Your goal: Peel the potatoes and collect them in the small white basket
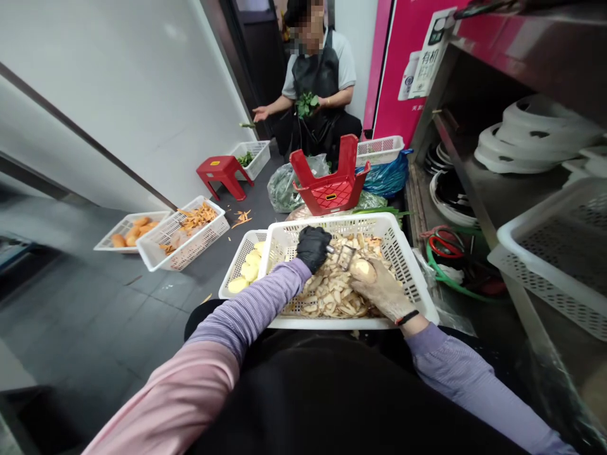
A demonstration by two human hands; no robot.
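Observation:
My left hand (313,248), in a black glove, is closed round the handle of a peeler (345,256) whose metal head points right. In a pale knit glove, my right hand (382,292) grips a partly peeled potato (363,270), which shows a bare yellow patch. The peeler head is close beside the potato; whether they touch is unclear. Both hands are over a large white basket (351,323) holding many brown potato peels (327,294). Peeled yellow potatoes (250,268) lie in a smaller white basket (226,278) at its left.
Baskets of orange peels (196,218) and orange vegetables (133,234) stand at the left. Red stools (332,189) and plastic bags (287,186) are ahead. A person (320,76) holding leafy greens (306,104) sits beyond. Metal shelves (493,189) with white dishes line the right.

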